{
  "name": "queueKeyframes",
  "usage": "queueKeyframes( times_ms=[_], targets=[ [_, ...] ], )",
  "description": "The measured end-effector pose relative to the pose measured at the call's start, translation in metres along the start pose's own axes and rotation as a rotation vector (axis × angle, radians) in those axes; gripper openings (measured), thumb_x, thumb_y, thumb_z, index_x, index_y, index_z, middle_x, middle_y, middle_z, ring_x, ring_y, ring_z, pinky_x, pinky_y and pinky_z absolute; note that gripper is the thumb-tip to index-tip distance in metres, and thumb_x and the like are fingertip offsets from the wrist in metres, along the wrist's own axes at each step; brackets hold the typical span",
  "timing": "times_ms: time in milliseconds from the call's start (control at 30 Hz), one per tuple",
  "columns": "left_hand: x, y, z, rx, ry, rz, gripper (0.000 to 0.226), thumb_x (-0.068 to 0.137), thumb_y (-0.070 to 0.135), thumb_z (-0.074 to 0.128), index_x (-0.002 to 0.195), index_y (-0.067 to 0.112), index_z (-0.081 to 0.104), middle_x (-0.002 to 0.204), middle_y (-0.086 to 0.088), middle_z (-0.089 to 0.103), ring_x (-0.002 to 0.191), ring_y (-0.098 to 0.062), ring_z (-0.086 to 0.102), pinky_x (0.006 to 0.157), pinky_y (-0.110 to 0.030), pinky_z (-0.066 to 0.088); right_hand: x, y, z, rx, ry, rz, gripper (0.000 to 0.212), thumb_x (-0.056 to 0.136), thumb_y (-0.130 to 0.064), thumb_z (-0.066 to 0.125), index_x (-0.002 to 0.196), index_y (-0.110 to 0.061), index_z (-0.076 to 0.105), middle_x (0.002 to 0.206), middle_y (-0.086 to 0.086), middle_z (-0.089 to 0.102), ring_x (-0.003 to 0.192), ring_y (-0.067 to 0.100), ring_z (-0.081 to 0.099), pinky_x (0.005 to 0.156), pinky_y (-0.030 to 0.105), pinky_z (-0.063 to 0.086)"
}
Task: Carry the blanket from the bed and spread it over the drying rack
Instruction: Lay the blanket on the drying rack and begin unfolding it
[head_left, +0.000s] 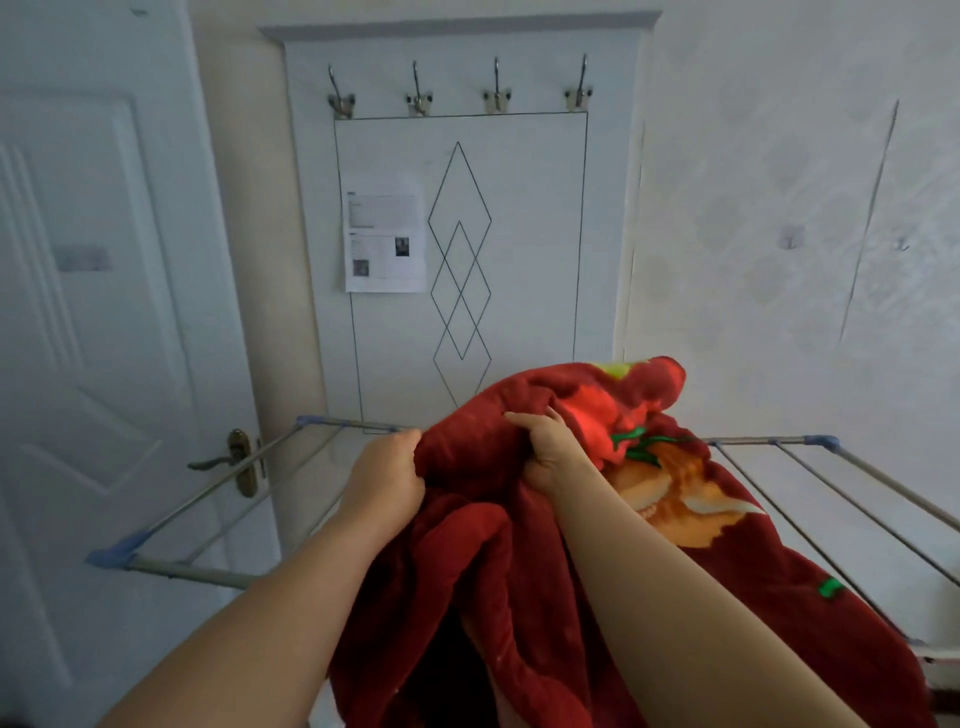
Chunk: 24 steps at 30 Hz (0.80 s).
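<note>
A thick dark-red blanket (524, 561) with orange, red and green flower patterns lies bunched over the middle of the metal drying rack (218, 488). My left hand (387, 475) grips a fold at the blanket's left edge. My right hand (550, 449) clutches a fold near the top of the bundle. The rack's grey bars with blue corner caps stick out to the left and to the right (831, 467) of the blanket. Part of the blanket hangs down toward me at the bottom of the view.
A white door (104, 312) with a brass handle (234, 460) stands at the left, close to the rack's left wing. Behind the rack is a white wall panel (519, 234) with several coat hooks and a taped paper sheet (384, 239). A patterned wall is at the right.
</note>
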<state>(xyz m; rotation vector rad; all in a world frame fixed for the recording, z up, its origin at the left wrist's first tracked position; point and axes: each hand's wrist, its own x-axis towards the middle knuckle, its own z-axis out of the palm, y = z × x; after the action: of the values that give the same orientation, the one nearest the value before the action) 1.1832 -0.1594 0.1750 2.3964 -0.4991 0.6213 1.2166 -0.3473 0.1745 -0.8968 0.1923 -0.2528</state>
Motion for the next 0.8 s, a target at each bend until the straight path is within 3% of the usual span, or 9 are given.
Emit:
queueKeyframes(
  times_ms=[133, 300, 367, 433, 567, 700, 800],
  targets=[
    [0.009, -0.042, -0.014, 0.087, -0.150, -0.082, 0.011, 0.084, 0.009, 0.051, 0.085, 0.015, 0.060, 0.088, -0.005, 0.067, 0.083, -0.025, 0.063, 0.064, -0.029, 0.040, 0.005, 0.036, 0.019, -0.001, 0.024, 0.028, 0.069, 0.076, 0.014, 0.065, 0.135, -0.013, 0.042, 0.119, 0.024, 0.064, 0.102, 0.040, 0.066, 0.087, 0.056, 0.054],
    [0.015, -0.044, -0.027, 0.025, -0.474, -0.105, 0.044, 0.067, 0.011, 0.074, 0.106, 0.020, 0.058, 0.096, -0.002, 0.062, 0.089, -0.022, 0.062, 0.068, -0.026, 0.046, 0.005, 0.061, 0.021, -0.038, 0.128, 0.011, 0.074, 0.073, 0.012, 0.071, 0.137, -0.013, 0.042, 0.120, 0.022, 0.064, 0.103, 0.037, 0.066, 0.084, 0.051, 0.056],
    [0.018, -0.034, -0.021, -0.091, -0.554, -0.113, 0.041, 0.066, 0.020, 0.080, 0.101, 0.024, 0.057, 0.094, 0.000, 0.063, 0.086, -0.019, 0.062, 0.071, -0.025, 0.048, 0.003, 0.065, 0.020, -0.056, 0.120, 0.004, 0.078, 0.071, 0.010, 0.073, 0.140, -0.011, 0.043, 0.118, 0.022, 0.066, 0.096, 0.034, 0.068, 0.071, 0.044, 0.060],
    [0.022, -0.029, -0.006, -0.190, -0.571, -0.105, 0.041, 0.065, 0.029, 0.083, 0.100, 0.026, 0.062, 0.097, 0.003, 0.067, 0.089, -0.016, 0.064, 0.079, -0.026, 0.050, 0.000, 0.067, 0.018, -0.065, 0.118, -0.006, 0.075, 0.072, 0.010, 0.072, 0.139, -0.009, 0.045, 0.117, 0.022, 0.067, 0.095, 0.034, 0.069, 0.061, 0.039, 0.060],
    [0.033, -0.022, 0.029, -0.150, -0.589, -0.082, 0.079, 0.041, 0.045, 0.085, 0.115, 0.026, 0.063, 0.107, 0.001, 0.071, 0.095, -0.019, 0.067, 0.089, -0.037, 0.054, -0.007, 0.060, 0.000, -0.059, 0.135, -0.004, 0.057, 0.077, 0.013, 0.067, 0.127, -0.009, 0.052, 0.118, 0.022, 0.067, 0.101, 0.035, 0.068, 0.070, 0.042, 0.060],
    [0.047, -0.021, 0.043, 0.133, -0.578, -0.079, 0.071, 0.055, 0.037, 0.088, 0.118, 0.019, 0.060, 0.105, -0.004, 0.070, 0.094, -0.025, 0.068, 0.083, -0.038, 0.056, -0.003, 0.046, -0.017, -0.211, 0.209, 0.062, 0.049, 0.079, -0.010, 0.073, 0.125, -0.012, 0.057, 0.112, 0.010, 0.070, 0.087, 0.023, 0.069, 0.056, 0.029, 0.053],
    [0.053, -0.015, 0.048, 0.250, -0.605, -0.087, 0.075, 0.062, 0.032, 0.087, 0.126, 0.016, 0.051, 0.118, -0.007, 0.065, 0.105, -0.029, 0.064, 0.088, -0.039, 0.054, 0.020, 0.038, -0.040, -0.228, 0.394, 0.019, 0.058, 0.072, -0.025, 0.081, 0.122, -0.007, 0.059, 0.111, 0.011, 0.069, 0.091, 0.025, 0.069, 0.068, 0.034, 0.056]
  ],
)
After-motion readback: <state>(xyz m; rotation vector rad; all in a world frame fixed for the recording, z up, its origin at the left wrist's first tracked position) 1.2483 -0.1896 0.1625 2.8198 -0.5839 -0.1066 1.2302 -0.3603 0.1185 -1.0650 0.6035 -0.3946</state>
